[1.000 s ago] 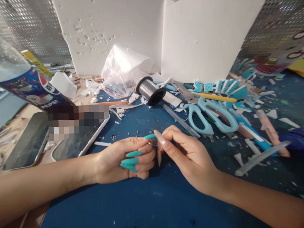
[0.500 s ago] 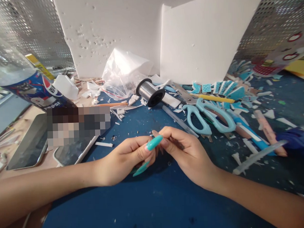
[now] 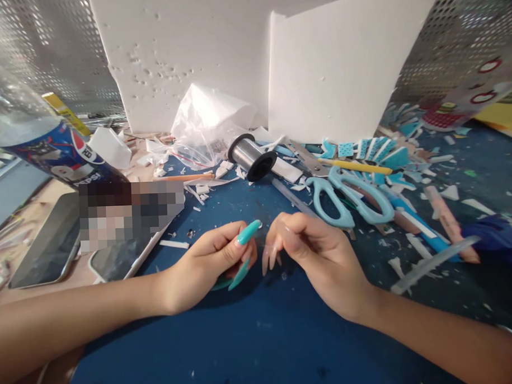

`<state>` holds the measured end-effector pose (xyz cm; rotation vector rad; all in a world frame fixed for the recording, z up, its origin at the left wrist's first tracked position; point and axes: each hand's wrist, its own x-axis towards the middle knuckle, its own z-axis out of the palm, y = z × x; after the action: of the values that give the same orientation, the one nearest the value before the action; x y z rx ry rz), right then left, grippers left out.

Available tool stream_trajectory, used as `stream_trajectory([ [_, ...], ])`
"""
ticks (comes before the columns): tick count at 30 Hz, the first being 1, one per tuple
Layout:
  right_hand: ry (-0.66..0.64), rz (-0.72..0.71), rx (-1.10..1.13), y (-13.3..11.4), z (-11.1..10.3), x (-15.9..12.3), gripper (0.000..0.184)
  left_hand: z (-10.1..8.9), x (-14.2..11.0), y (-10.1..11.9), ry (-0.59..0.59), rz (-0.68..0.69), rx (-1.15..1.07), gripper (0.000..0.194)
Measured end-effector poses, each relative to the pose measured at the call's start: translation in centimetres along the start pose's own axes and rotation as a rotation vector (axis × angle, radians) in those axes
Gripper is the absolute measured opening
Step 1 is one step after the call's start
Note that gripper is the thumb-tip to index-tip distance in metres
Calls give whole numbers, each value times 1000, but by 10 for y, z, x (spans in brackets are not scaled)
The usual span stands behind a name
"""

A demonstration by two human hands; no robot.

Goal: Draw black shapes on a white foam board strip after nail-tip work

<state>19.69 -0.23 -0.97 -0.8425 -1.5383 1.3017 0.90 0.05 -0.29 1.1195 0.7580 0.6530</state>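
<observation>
My left hand (image 3: 218, 255), with long turquoise nails, is closed in a pinch, thumb on the curled fingers. A tiny pale glint shows by its thumbnail tip, too small to name. Just to the right, my right hand (image 3: 314, 249) is also closed, thumb against index finger, with the other fingers hanging down. What it pinches, if anything, is too fine to see. The hands are a small gap apart above the blue mat (image 3: 228, 344). Beyond them lies a black spool of thin silvery line (image 3: 252, 157). Light blue scissors (image 3: 351, 202) lie near my right hand.
At left are a Pepsi bottle (image 3: 63, 151), a dark phone (image 3: 45, 241) and a second, partly blurred device (image 3: 119, 255). White foam boards (image 3: 339, 71) stand behind a clear plastic bag (image 3: 209, 118). Foam scraps, a yellow pencil (image 3: 360, 166) and a glue stick (image 3: 435, 266) lie at right.
My hands have parted: fingertips that met now have a gap between them. The left moved slightly left, and the right hand's lower fingers have come into view.
</observation>
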Motion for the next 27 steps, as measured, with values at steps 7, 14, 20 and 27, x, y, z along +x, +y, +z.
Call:
stream_trajectory([
  [7, 11, 12, 12, -3, 1, -1, 29, -1, 3, 0, 27, -28, -106, 41],
  [14, -9, 88, 33, -3, 1, -2, 29, 0, 4, 0, 32, -54, -133, 43],
  [20, -38, 85, -44, -4, 2, -5, 30, -1, 4, 0, 41, -50, -133, 42],
  [27, -76, 97, -67, -5, 1, -6, 32, -1, 6, -2, 39, -41, -116, 38],
])
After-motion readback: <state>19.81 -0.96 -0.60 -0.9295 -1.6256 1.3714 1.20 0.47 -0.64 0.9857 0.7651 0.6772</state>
